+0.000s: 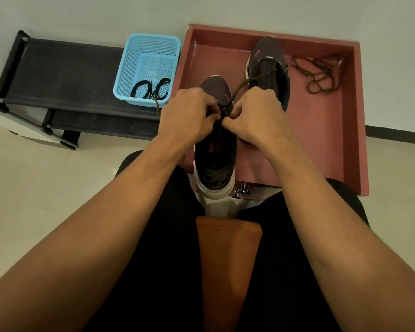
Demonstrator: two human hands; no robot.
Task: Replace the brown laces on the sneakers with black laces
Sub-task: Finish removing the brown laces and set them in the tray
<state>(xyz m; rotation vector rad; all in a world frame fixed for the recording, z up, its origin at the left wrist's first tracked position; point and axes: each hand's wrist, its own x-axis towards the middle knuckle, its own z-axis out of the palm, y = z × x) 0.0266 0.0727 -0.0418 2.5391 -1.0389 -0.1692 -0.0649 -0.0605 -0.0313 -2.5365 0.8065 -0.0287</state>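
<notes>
The person sits with both forearms stretched forward, and the hands meet over the near sneaker (216,161) at the centre of the view. This sneaker is dark with a white sole. Its toe points to 12 o'clock and its heel hangs over the near edge of a red-brown tray (321,144).

The left hand (189,113) has its fingers curled, and the thumb and forefinger pinch the brown lace (247,81) at the upper eyelets. The right hand (256,113) is curled in the same way and pinches the same lace just beside the left one, so the fingertips of both hands almost touch. One strand of the lace runs from between the hands toward 1 o'clock, across the second sneaker (268,63). A short end shows at 9 o'clock of the left hand.

The second sneaker lies flat in the tray at 1 o'clock from the hands. A loose brown lace (319,75) lies in a tangle on the tray floor at 2 o'clock, apart from both shoes.

At 11 o'clock a light blue plastic basket (149,58) stands just beside the tray, on a low black shoe rack (65,70). Coiled black laces (151,88) lie in its near corner. An orange-brown seat (228,259) shows between the legs at 6 o'clock.
</notes>
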